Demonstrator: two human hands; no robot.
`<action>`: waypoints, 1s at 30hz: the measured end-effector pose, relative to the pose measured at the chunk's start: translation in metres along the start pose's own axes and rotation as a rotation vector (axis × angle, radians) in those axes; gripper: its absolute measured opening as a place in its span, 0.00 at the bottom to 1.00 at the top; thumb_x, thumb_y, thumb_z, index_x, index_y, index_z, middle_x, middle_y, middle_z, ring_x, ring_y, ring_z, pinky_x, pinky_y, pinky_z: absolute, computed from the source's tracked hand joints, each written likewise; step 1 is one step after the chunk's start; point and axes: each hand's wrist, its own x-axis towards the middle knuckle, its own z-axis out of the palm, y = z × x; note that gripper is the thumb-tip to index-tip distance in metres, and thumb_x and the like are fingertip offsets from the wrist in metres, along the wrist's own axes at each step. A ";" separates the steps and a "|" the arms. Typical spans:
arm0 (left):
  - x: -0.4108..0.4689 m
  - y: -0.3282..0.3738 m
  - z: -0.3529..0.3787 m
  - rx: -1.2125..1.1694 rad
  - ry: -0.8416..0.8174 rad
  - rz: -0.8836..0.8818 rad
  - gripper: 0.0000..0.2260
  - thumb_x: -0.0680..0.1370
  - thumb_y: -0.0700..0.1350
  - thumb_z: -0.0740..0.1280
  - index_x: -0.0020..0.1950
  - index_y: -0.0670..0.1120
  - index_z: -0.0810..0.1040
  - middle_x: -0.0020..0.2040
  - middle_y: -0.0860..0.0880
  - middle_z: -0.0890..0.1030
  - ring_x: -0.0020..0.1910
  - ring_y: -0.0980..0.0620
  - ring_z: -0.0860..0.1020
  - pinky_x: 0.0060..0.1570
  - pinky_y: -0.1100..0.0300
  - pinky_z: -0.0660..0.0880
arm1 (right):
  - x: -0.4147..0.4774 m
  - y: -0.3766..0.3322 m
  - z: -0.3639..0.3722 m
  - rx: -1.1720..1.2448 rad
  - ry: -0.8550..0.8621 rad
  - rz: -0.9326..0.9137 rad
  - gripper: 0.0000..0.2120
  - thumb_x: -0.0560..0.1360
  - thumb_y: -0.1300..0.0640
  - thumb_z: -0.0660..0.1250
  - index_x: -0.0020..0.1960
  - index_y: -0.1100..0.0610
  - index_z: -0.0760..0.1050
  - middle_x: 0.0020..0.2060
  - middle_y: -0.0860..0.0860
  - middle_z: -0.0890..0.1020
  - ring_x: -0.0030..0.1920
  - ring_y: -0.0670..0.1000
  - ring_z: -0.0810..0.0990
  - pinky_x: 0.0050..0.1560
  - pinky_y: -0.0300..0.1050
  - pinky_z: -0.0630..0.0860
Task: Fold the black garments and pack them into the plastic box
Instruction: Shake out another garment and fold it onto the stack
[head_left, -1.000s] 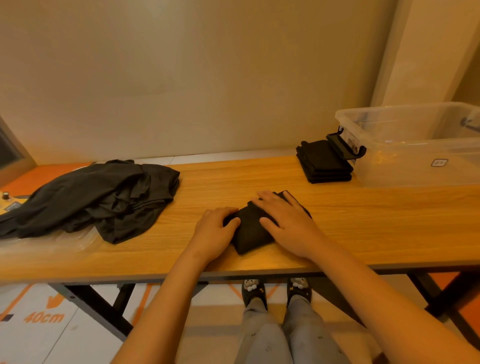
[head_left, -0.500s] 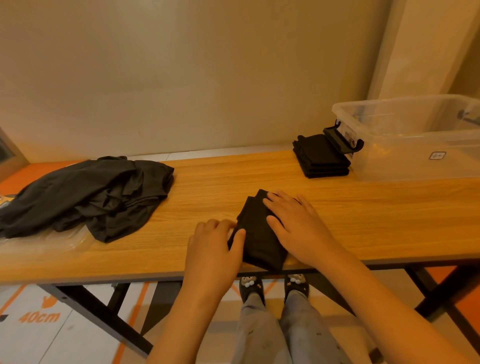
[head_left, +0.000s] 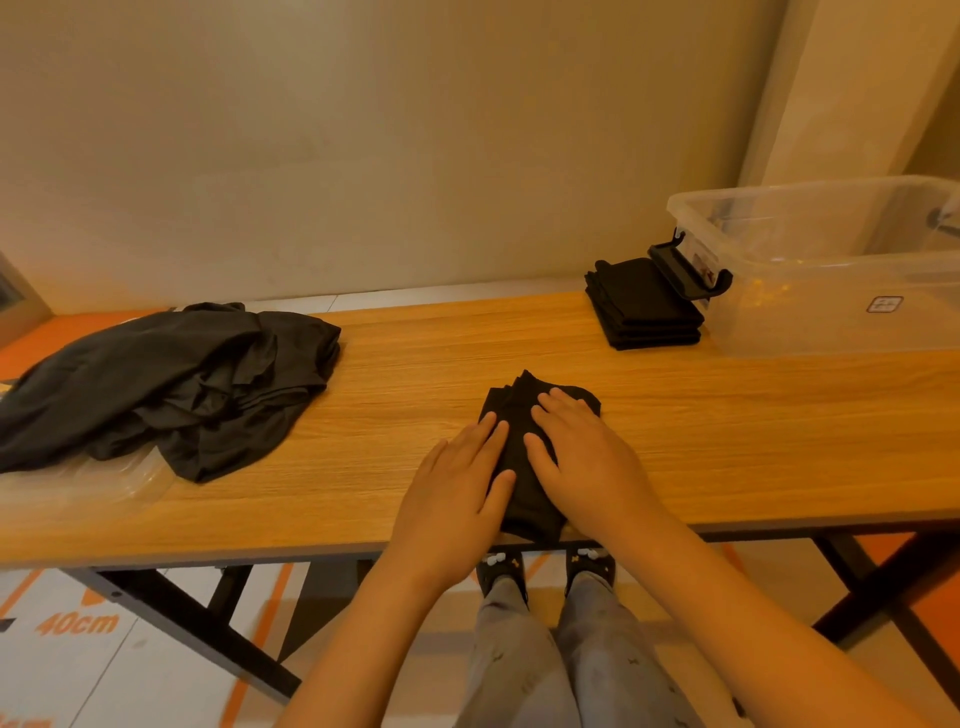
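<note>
One folded garment (head_left: 519, 400), under straight fingers (head_left: 483, 441) of left hand (head_left: 452, 499), right hand (head_left: 587, 462)

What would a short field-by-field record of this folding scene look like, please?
Left hand: flat, fingers straight, pressing small folded black garment
Right hand: flat on the same garment
Garment position: near front edge of long wooden table
Finished stack: folded black garments, beside clear plastic box
Box: open-topped, table's far right
Unfolded pile: crumpled dark garments, table's left

Dim warm amber light, soft focus, wide-angle edge bowing.
</note>
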 end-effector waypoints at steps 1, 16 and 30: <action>-0.001 0.000 0.000 0.000 -0.003 -0.002 0.24 0.84 0.53 0.50 0.79 0.54 0.49 0.79 0.56 0.48 0.77 0.60 0.46 0.75 0.59 0.45 | 0.001 0.000 0.000 -0.001 -0.008 0.003 0.24 0.83 0.48 0.52 0.75 0.56 0.61 0.76 0.49 0.61 0.77 0.45 0.52 0.70 0.35 0.40; -0.048 0.030 -0.015 -0.815 0.052 -0.238 0.22 0.81 0.49 0.60 0.75 0.54 0.62 0.73 0.61 0.62 0.72 0.62 0.60 0.69 0.62 0.62 | -0.095 0.001 -0.022 0.463 0.243 0.290 0.03 0.78 0.52 0.64 0.46 0.46 0.74 0.45 0.38 0.73 0.49 0.42 0.74 0.42 0.28 0.69; -0.071 0.045 0.001 -1.599 -0.343 -0.692 0.30 0.70 0.66 0.64 0.63 0.46 0.75 0.59 0.40 0.80 0.57 0.44 0.80 0.61 0.53 0.75 | -0.087 -0.019 -0.015 1.240 0.083 0.765 0.15 0.74 0.61 0.71 0.56 0.60 0.68 0.50 0.60 0.80 0.41 0.54 0.84 0.31 0.41 0.80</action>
